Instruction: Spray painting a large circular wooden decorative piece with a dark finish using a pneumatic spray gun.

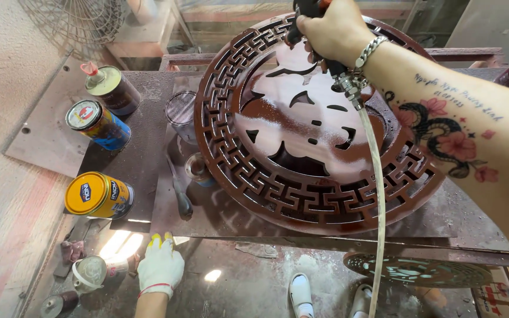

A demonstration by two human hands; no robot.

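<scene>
Over a paint-stained workbench (148, 159), the right hand (334, 29) is clamped on a spray gun (331, 62) above a glossy round carved panel (313, 123), while the gloved left hand (160, 268) rests flat and open at the bench edge.

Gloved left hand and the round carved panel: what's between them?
Head view: a dark-handled tool and a bare paint-stained bench edge lie between the left hand and round carved panel.
</scene>
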